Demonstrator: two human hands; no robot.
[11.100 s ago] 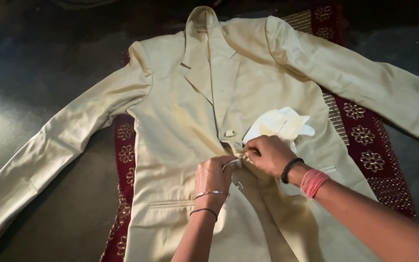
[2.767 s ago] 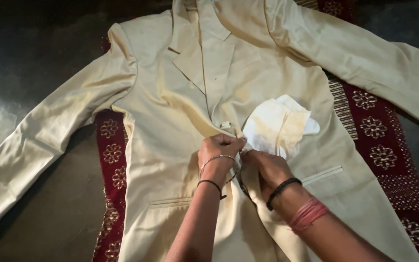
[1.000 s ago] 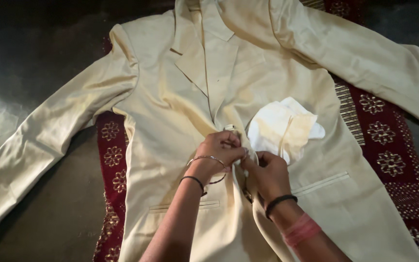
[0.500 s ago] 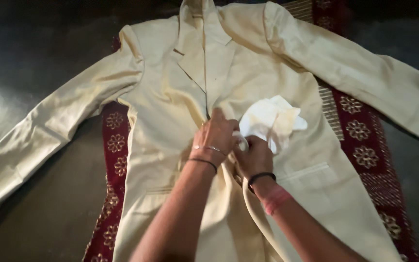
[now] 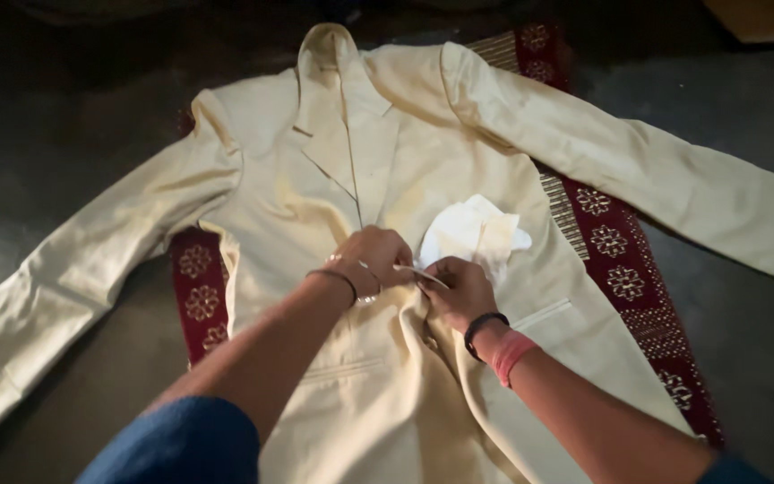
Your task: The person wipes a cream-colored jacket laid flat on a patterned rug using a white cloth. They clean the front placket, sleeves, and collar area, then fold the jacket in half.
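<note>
A cream suit jacket (image 5: 279,188) lies face up on a dark floor, sleeves spread wide. My left hand (image 5: 374,255) and my right hand (image 5: 457,287) meet at the jacket's front opening, below the lapels. Both pinch the front edges where they overlap; the button there is hidden under my fingers. A crumpled white cloth (image 5: 472,231) rests on the jacket's chest, just beyond my right hand. My left wrist has thin bangles, my right a black band and red thread.
A maroon patterned mat (image 5: 615,251) lies under the jacket and shows at both sides. The dark floor (image 5: 64,108) surrounds it. The right sleeve (image 5: 674,193) stretches toward the right edge and the left sleeve (image 5: 55,296) toward the lower left.
The view has pulled back and dropped, so the collar and more of my arms show. My hands stay pressed together at the jacket's front, my left hand now lying over the edge.
</note>
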